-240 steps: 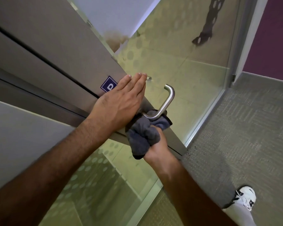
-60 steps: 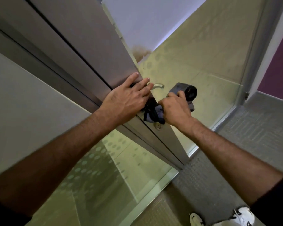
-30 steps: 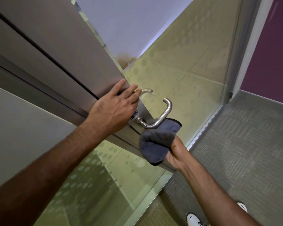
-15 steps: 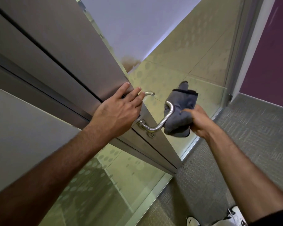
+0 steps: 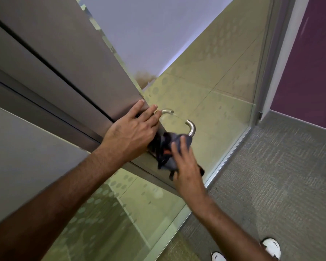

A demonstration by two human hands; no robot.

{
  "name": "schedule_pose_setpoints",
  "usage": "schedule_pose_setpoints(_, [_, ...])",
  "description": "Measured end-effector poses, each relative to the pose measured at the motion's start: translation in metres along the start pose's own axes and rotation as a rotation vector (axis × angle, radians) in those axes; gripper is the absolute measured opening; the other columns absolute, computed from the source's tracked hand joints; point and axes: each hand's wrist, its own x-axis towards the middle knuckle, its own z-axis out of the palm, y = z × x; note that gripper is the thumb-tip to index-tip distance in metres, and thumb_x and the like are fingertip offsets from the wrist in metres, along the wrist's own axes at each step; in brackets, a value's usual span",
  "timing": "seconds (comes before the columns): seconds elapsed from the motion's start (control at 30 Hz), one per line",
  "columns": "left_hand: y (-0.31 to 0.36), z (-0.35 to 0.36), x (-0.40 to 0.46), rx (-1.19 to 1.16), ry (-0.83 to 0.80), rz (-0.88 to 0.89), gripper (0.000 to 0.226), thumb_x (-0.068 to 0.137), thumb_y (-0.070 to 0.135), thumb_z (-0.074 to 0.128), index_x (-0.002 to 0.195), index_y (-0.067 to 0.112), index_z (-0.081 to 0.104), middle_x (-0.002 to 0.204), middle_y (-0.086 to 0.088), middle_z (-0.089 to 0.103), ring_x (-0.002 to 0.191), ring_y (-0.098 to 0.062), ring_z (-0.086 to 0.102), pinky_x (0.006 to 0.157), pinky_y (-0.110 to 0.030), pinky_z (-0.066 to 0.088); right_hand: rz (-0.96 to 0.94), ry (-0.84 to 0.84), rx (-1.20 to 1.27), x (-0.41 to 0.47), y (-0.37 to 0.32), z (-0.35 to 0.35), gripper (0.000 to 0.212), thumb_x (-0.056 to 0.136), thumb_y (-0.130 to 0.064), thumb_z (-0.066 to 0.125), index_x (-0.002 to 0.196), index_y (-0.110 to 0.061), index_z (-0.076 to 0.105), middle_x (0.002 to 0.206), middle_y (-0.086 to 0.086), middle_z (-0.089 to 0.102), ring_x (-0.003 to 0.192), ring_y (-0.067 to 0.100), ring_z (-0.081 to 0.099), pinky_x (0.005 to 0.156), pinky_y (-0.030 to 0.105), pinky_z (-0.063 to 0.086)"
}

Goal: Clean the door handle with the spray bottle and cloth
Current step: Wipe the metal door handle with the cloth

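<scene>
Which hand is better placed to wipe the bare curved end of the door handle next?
Right. The right hand already presses the cloth on the door handle just below its bare bend. The left hand lies flat on the door, probably steadying it.

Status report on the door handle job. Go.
Left hand flat on the door, steadying. Right hand pressing grey cloth onto the door handle. Spray bottle not in sight. Nothing blocking.
</scene>
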Motion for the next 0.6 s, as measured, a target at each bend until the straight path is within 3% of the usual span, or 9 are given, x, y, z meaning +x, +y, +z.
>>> schedule_pose_setpoints(0.07, [0.0,0.0,0.0,0.001,-0.006,-0.004,0.058,0.1,0.025,0.03,0.155,0.007,0.035,0.169,-0.014,0.018,0.157,-0.028,0.015,0.125,-0.055,-0.002,-0.051,-0.148,-0.102,-0.019,-0.007,0.007,0.089,0.078,0.011,0.065,0.155,-0.018,0.03,0.169,0.001,0.006,0.152,0.039,0.015,0.115,0.042,0.036])
schedule_pose_setpoints(0.1, [0.0,0.0,0.0,-0.002,-0.005,-0.004,0.059,0.099,0.025,0.027,0.155,0.007,0.033,0.169,-0.013,0.018,0.157,-0.028,0.014,0.125,-0.055,-0.002,-0.087,-0.213,-0.081,-0.025,-0.006,0.007,0.083,0.079,0.011,0.062,0.152,-0.017,0.037,0.168,-0.002,0.012,0.152,0.038,0.011,0.114,0.044,0.038])
schedule_pose_setpoints(0.17, [0.0,0.0,0.0,-0.013,0.01,0.005,0.061,0.098,0.025,0.023,0.155,0.007,0.035,0.169,-0.013,0.02,0.157,-0.028,0.016,0.125,-0.055,-0.001,-0.174,-0.209,0.065,-0.03,0.001,-0.003,0.076,0.066,0.015,0.061,0.138,-0.007,0.057,0.157,0.009,0.041,0.148,0.042,0.022,0.112,0.051,0.041])
schedule_pose_setpoints(0.27, [0.0,0.002,0.0,-0.01,0.042,-0.001,0.059,0.098,0.025,0.023,0.152,0.008,0.042,0.168,-0.013,0.025,0.156,-0.028,0.02,0.125,-0.054,0.0,-0.15,0.151,0.192,-0.016,0.019,-0.027,0.075,0.048,0.017,0.064,0.122,0.004,0.067,0.133,0.019,0.063,0.131,0.043,0.052,0.112,0.051,0.04])
schedule_pose_setpoints(0.33, [0.0,0.004,-0.001,-0.009,0.044,-0.002,0.057,0.099,0.025,0.029,0.151,0.008,0.044,0.167,-0.013,0.027,0.156,-0.028,0.022,0.124,-0.054,-0.002,-0.043,0.396,0.207,0.014,0.031,-0.05,0.07,0.056,0.019,0.067,0.124,-0.001,0.066,0.131,0.012,0.063,0.124,0.032,0.057,0.11,0.035,0.044])
schedule_pose_setpoints(0.4, [0.0,0.005,-0.002,0.002,0.06,0.001,0.054,0.099,0.026,0.036,0.149,0.009,0.047,0.165,-0.012,0.031,0.154,-0.029,0.025,0.123,-0.054,-0.002,0.026,0.434,0.15,0.051,0.037,-0.07,0.069,0.061,0.019,0.06,0.124,-0.007,0.067,0.129,0.007,0.064,0.12,0.029,0.056,0.106,0.019,0.036])
schedule_pose_setpoints(0.5, [0.001,0.004,-0.001,0.023,0.084,-0.012,0.053,0.097,0.026,0.038,0.146,0.01,0.052,0.163,-0.011,0.036,0.153,-0.028,0.03,0.122,-0.052,-0.001,-0.054,0.079,0.085,0.104,0.041,-0.081,0.061,0.065,0.014,0.051,0.116,-0.014,0.071,0.119,0.005,0.069,0.112,0.028,0.06,0.098,0.027,0.04])
schedule_pose_setpoints(0.6, [0.001,0.006,-0.001,0.023,0.087,-0.02,0.054,0.097,0.026,0.037,0.147,0.01,0.05,0.164,-0.012,0.035,0.153,-0.028,0.03,0.122,-0.052,-0.002,0.011,-0.29,0.045,0.147,0.047,-0.093,0.037,0.078,0.005,0.054,0.096,-0.022,0.072,0.096,-0.001,0.071,0.096,0.024,0.066,0.081,0.032,0.052])
